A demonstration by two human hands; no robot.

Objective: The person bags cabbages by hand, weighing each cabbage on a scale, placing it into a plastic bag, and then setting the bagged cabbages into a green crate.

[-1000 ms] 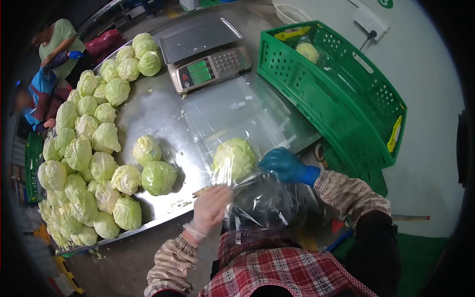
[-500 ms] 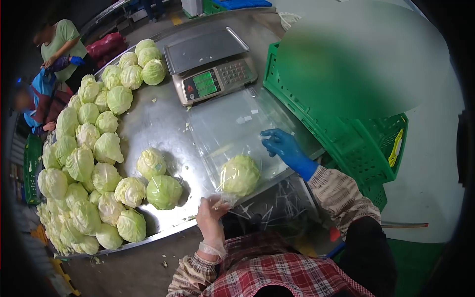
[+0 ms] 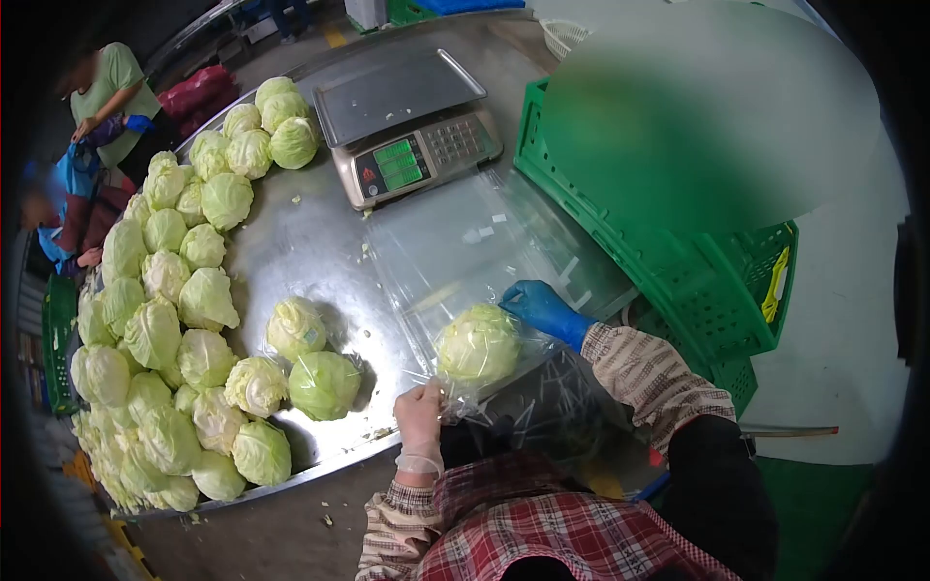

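A pale green cabbage [image 3: 479,344] rests on clear plastic film [image 3: 426,242] at the table's front edge, with some film drawn over it. My left hand [image 3: 419,418], in a thin see-through glove, is closed on a gathered edge of the film at the cabbage's near left. At the cabbage's right side, my right hand [image 3: 544,308] in a blue glove has its fingers drawn together on the film; the fingertips are partly hidden. Two more cabbages, a paler one [image 3: 295,328] and a greener one [image 3: 325,385], sit left of the film.
Many cabbages are heaped along the left of the metal table [image 3: 291,232]. A digital scale [image 3: 417,160] stands beyond the film. Green crates [image 3: 668,252] are at the right, partly behind a blurred patch. Two people [image 3: 116,92] are at the far left.
My right hand has come down and left to the cabbage's side, its fingers closing on the film. The left hand has shifted slightly right, its fingers now closed on the film edge.
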